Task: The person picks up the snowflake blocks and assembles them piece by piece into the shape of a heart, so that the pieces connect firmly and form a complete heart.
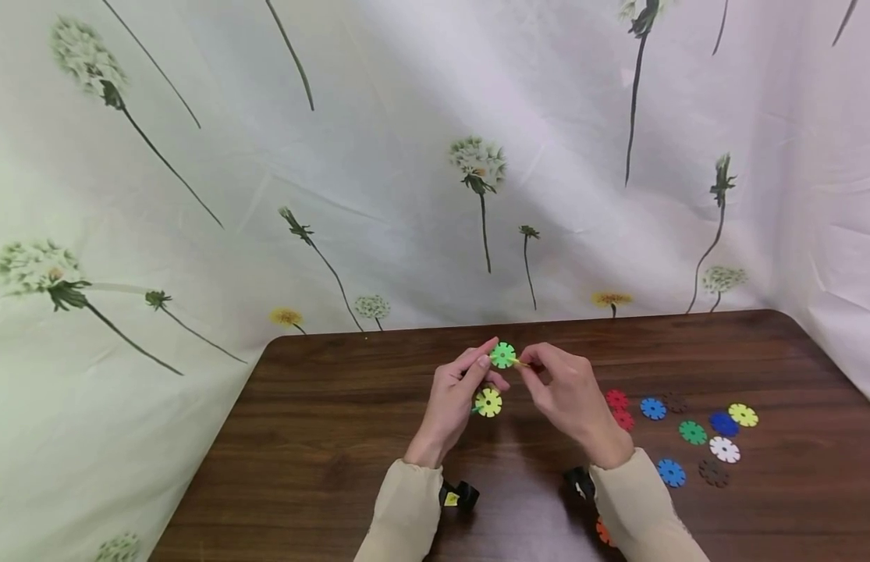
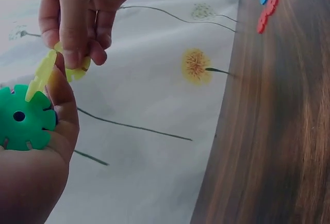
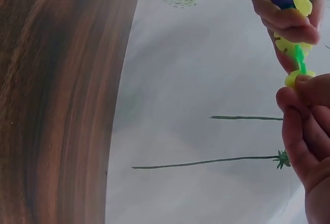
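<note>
Over the table, my left hand (image 1: 447, 394) holds a joined string of slotted plastic discs between thumb and fingers. A light green disc (image 1: 503, 355) sticks out beyond its fingertips, and a yellow disc (image 1: 488, 403) shows below the palm. In the left wrist view a darker green disc (image 2: 20, 118) lies against the palm, slotted to a yellow one. A purple piece (image 3: 283, 0) appears among the fingers in the right wrist view. My right hand (image 1: 566, 386) pinches another yellow disc (image 3: 294, 78), which touches the light green disc's edge. The fingers partly cover that joint.
Loose slotted discs lie on the right of the brown wooden table (image 1: 322, 421): red (image 1: 616, 400), blue (image 1: 653, 408), green (image 1: 692, 432), white (image 1: 725, 449) and others. An orange disc (image 1: 604, 532) is partly under the right sleeve. A dandelion-print cloth (image 1: 406, 195) hangs behind.
</note>
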Demonstrator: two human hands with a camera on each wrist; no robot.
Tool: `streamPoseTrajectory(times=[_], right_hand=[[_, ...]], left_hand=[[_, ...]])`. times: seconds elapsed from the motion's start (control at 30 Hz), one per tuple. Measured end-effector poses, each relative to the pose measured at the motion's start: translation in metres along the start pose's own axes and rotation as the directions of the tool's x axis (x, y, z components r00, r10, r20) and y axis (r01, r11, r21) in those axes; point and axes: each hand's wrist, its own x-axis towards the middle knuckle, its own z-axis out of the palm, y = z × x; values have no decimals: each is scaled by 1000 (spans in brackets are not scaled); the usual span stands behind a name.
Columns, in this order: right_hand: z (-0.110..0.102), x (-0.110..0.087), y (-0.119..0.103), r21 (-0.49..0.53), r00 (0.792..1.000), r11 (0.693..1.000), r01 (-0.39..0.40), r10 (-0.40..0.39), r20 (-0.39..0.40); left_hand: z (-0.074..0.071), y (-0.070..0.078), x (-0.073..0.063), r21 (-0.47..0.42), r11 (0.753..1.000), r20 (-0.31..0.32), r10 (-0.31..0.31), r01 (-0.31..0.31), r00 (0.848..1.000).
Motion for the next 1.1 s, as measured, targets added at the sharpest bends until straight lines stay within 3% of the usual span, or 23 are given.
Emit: streamPoseTrajectory(times=[0.23, 0.6, 0.77, 0.87, 0.97, 1.1], right_hand=[[-1, 0, 8, 73, 993, 990, -118, 117, 13], [-1, 0, 10, 155, 976, 964, -218, 211, 60], [-5, -1, 14, 186, 961, 947, -263, 239, 141], [-11, -1, 19, 186, 938, 928, -322, 287, 192], [-20, -3, 29, 191, 905, 891, -412, 375, 201], [-35, -10, 51, 241, 832, 796, -555, 525, 181]], left_hand=[[2, -3, 1, 43, 997, 35, -64, 62, 997], [0, -2, 2, -62, 991, 41, -113, 115, 993], [-1, -3, 2, -74, 989, 50, -127, 130, 991], [-3, -4, 2, -58, 989, 49, -136, 139, 989], [-4, -3, 2, -36, 989, 41, -142, 143, 989], [-6, -3, 1, -2, 989, 21, -145, 145, 989]])
